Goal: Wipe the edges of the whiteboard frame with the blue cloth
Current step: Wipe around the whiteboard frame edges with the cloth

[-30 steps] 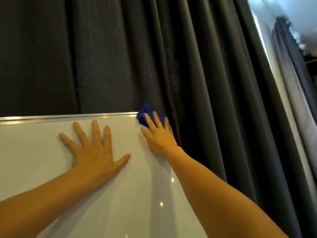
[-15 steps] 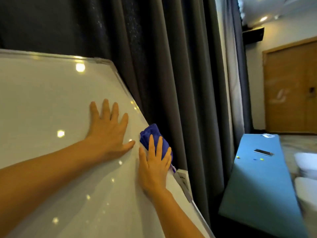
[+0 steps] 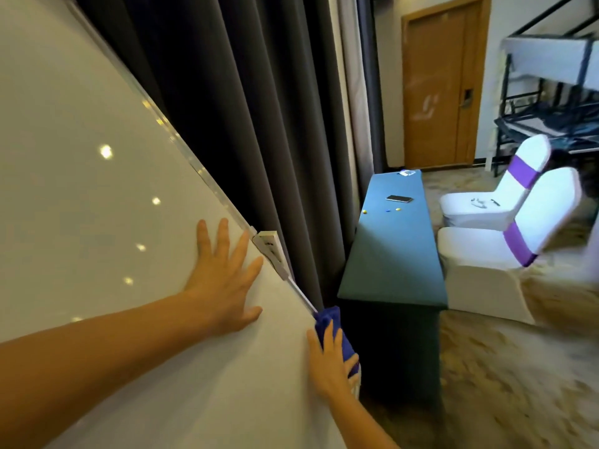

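You are bracing the glossy whiteboard (image 3: 97,205) with your flat, spread left hand (image 3: 223,280) while your right hand (image 3: 330,367) is pressing the crumpled blue cloth (image 3: 334,332) onto its right metal frame edge (image 3: 301,294).

The blue cloth (image 3: 334,332) is bunched and pressed against the right edge of the whiteboard frame (image 3: 207,176), low on the tilted white board.

I can't read any text, label, brand or number from here. The whiteboard (image 3: 97,196) on the left is blank apart from light reflections. The phone (image 3: 399,198) on the far blue surface (image 3: 393,254) shows a dark screen, and the pale smudges on the wooden door (image 3: 437,82) at the far right are too blurred to make out as writing.
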